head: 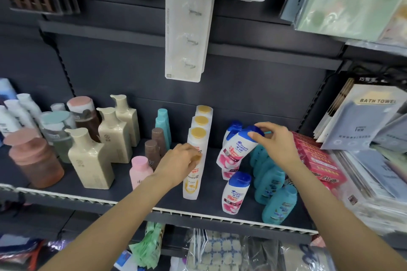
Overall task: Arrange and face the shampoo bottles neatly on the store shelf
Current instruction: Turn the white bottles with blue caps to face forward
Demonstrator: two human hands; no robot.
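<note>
On the dark shelf stands a row of white Pantene bottles with gold caps. My left hand grips the gold cap of the front Pantene bottle. My right hand pinches the blue cap of a white Head & Shoulders bottle, which leans to the right above its row. Another Head & Shoulders bottle stands upright at the front. Several teal bottles line up to the right of it.
Beige pump bottles, a brown pump bottle, a pink bottle and brown and teal slim bottles fill the shelf's left. Red boxes and bath towel packs sit right. A hook pack hangs above.
</note>
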